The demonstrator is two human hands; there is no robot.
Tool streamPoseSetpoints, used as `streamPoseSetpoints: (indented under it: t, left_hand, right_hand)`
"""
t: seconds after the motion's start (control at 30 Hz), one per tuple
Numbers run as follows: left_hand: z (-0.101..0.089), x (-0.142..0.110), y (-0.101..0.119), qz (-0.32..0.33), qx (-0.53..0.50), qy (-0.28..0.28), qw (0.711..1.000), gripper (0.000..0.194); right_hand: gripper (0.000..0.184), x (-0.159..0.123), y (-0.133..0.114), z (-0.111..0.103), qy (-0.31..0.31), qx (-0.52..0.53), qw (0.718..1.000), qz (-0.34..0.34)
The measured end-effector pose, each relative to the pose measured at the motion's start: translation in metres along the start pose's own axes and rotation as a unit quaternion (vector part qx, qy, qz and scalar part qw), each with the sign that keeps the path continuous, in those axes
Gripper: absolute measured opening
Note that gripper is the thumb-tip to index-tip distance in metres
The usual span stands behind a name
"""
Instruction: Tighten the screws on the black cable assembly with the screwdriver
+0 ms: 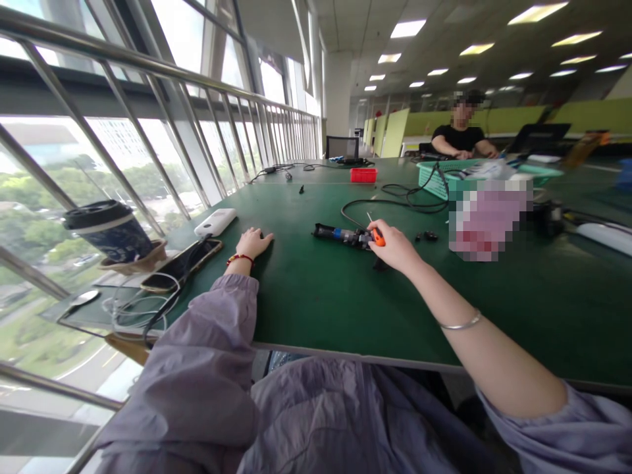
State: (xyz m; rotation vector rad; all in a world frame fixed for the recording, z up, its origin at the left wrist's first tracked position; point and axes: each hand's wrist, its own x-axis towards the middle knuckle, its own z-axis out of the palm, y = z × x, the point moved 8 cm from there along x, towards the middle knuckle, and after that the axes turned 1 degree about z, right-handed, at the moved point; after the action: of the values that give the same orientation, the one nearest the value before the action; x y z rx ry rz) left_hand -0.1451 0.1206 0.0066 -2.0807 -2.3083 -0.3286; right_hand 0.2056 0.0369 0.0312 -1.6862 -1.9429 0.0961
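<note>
My left hand (253,243) rests flat on the green tabletop with its fingers stretched out and nothing in them. In my right hand (396,247) is an orange-handled screwdriver (378,236), its thin metal shaft pointing up and to the left. Just beside and partly behind this hand lies a black tube-shaped device (340,234) with a blue band and a clamp-like part at its right end. I cannot tell whether the hand touches the device. Two small black parts (426,236) lie to the right of the hand.
On the left are a lidded cup (111,230), a phone (185,263), a white power bank (216,222), a spoon (85,298) and loose cables. Farther back stand a red bin (363,175) and a green basket (432,181). A person (464,135) sits across the table.
</note>
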Motion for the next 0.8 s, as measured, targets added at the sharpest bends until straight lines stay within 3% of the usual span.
streamPoseSetpoints:
  t: [0.13, 0.3, 0.37, 0.53, 0.67, 0.8]
  left_hand:
    - [0.007, -0.010, 0.046, 0.112, -0.005, -0.047, 0.993, 0.053]
    - [0.020, -0.055, 0.123, 0.245, -0.018, -0.125, 0.961, 0.077]
    - [0.025, -0.070, 0.142, 0.250, -0.008, -0.139, 0.958, 0.087]
    - [0.025, -0.082, 0.157, 0.233, 0.001, -0.097, 0.968, 0.079]
    - [0.026, -0.093, 0.167, 0.224, 0.018, -0.041, 0.974, 0.064]
    - [0.033, -0.120, 0.198, 0.277, 0.001, -0.010, 0.961, 0.061]
  right_hand:
    - [0.034, 0.001, 0.000, 0.001, 0.000, -0.004, 1.000, -0.002]
    - [0.035, 0.001, 0.002, 0.001, 0.008, 0.002, 1.000, 0.001]
    - [0.035, 0.002, 0.003, 0.001, 0.012, 0.007, 1.000, -0.001]
    - [0.036, 0.006, 0.009, 0.002, 0.037, 0.033, 0.999, 0.001]
    - [0.038, 0.009, 0.022, 0.008, 0.028, 0.031, 0.998, 0.045]
    - [0.033, 0.011, 0.030, 0.014, 0.013, 0.033, 0.997, 0.067]
